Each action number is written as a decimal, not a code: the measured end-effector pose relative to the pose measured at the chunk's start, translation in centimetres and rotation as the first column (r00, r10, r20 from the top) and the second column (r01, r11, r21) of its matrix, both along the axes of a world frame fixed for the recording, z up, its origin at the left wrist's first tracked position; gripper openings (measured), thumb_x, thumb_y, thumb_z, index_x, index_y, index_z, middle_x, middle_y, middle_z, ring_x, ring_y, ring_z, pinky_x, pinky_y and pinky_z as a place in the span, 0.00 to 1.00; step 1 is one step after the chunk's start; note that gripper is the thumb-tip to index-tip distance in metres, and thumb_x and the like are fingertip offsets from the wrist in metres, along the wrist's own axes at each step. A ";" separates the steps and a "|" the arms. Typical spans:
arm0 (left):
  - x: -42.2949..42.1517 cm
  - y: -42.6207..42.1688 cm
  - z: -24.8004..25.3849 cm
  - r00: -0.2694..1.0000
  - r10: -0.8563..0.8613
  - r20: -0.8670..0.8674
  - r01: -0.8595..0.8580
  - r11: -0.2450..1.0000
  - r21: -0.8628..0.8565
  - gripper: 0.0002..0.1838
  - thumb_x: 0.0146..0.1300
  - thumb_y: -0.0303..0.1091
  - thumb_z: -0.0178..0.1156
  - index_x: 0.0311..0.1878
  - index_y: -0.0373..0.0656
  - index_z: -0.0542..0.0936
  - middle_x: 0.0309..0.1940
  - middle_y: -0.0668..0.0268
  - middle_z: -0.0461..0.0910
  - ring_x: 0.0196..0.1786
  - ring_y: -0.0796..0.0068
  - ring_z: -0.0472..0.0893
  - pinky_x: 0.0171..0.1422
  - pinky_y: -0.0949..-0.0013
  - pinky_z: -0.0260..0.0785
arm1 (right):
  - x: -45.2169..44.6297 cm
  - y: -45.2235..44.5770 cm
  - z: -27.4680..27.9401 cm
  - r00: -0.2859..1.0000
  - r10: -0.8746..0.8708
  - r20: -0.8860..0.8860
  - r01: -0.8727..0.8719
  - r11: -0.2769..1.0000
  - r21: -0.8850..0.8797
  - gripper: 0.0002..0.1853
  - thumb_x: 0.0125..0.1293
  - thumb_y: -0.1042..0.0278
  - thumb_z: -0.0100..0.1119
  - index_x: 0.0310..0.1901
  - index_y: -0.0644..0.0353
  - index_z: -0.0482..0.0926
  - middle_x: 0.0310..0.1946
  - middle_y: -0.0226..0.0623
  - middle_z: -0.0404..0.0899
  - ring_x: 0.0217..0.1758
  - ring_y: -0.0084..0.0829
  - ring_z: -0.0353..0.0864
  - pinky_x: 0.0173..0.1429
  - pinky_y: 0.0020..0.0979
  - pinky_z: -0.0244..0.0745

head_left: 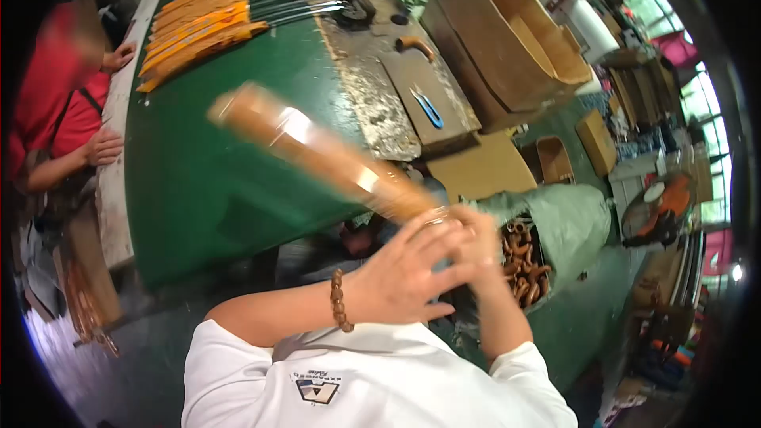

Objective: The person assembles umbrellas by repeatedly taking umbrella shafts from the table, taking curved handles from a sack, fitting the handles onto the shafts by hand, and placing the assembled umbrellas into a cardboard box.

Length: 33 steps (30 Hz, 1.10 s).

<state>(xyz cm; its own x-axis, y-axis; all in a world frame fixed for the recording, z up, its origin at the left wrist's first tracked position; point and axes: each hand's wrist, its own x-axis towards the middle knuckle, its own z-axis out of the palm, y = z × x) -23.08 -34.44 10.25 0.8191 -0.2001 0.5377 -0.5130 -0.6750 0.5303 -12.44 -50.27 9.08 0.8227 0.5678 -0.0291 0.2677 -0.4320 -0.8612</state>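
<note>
A long brown cylindrical bundle (329,154), with glare as from shiny clear wrapping, slants up and left over the green table; motion blurs it, and I cannot tell what is inside. My left hand (412,261), below a brown bead bracelet (340,301), closes on its near end with curled fingers. Partly hidden behind it, my right hand (474,242) grips the same end. Just beyond my right forearm, an open sack (567,226) holds several brown curved hook-like handles (523,265).
Orange-wrapped umbrellas (198,28) with dark shafts lie on the green table (293,67). A person in red (59,87) stands at its left edge, hands resting there. Blue-handled cutters (428,108) lie on a board near a large cardboard box (495,55).
</note>
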 end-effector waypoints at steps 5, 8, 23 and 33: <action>-0.9 1.5 -0.9 0.997 0.049 0.066 -0.033 0.974 -0.224 0.33 0.54 0.40 0.72 0.64 0.44 0.77 0.57 0.58 0.78 0.56 0.58 0.77 0.67 0.53 0.69 | 16.1 -4.3 7.0 0.557 -0.276 0.783 0.437 0.899 0.005 0.04 0.56 0.72 0.65 0.29 0.61 0.79 0.22 0.35 0.79 0.22 0.34 0.70 0.30 0.36 0.67; -0.5 2.8 -2.3 0.990 0.106 -0.096 -0.127 0.957 -0.262 0.31 0.54 0.37 0.72 0.63 0.43 0.77 0.56 0.59 0.78 0.55 0.59 0.77 0.65 0.55 0.71 | 28.6 -4.6 9.7 0.212 0.015 0.977 0.715 0.680 -0.165 0.17 0.62 0.60 0.62 0.52 0.54 0.82 0.48 0.44 0.85 0.46 0.48 0.83 0.49 0.44 0.76; 17.6 29.7 -8.9 0.622 0.783 -0.009 -0.744 0.594 0.308 0.16 0.64 0.33 0.60 0.54 0.43 0.83 0.52 0.59 0.83 0.50 0.56 0.83 0.57 0.59 0.78 | 7.5 -23.7 -22.0 0.841 -0.281 0.463 0.533 0.576 -0.619 0.09 0.66 0.73 0.59 0.46 0.64 0.79 0.36 0.44 0.79 0.36 0.44 0.78 0.45 0.38 0.75; 25.7 37.9 -12.0 0.465 0.885 0.023 -0.623 0.309 0.718 0.16 0.72 0.43 0.56 0.57 0.46 0.79 0.56 0.57 0.80 0.53 0.52 0.80 0.57 0.54 0.75 | 5.6 -24.2 -22.2 0.942 -0.269 0.202 0.321 0.537 -0.780 0.25 0.62 0.76 0.56 0.63 0.51 0.77 0.51 0.52 0.78 0.47 0.58 0.80 0.52 0.49 0.76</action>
<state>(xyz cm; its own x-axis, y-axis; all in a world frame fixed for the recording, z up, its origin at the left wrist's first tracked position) 2.59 3.50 -1.78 0.8438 0.4752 0.2492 0.5151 -0.8475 -0.1281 -6.80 -74.44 -13.13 0.9539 0.0602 -0.2941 0.0260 -0.9926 -0.1190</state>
